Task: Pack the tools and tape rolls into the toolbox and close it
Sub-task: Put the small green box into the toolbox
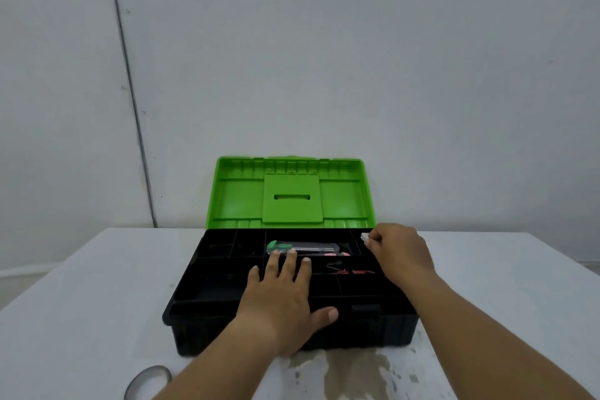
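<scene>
The black toolbox (201, 328) sits open on the white bench (81, 302), its green lid (290, 193) upright against the wall. In its divided tray lie a green-tipped utility knife (292, 247) and a reddish tool (352, 270). The left hand (285, 299) rests flat and spread on the tray, the right hand (401, 252) pinches a small white piece (365, 237), and a tape roll (147, 381) lies on the bench.

Toolbox (201, 328) matt black plastic; lid (240, 201) glossy green plastic.

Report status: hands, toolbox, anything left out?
Left hand flat on toolbox tray. Right hand pinching small white item. Lid up. Tape roll on table.
</scene>
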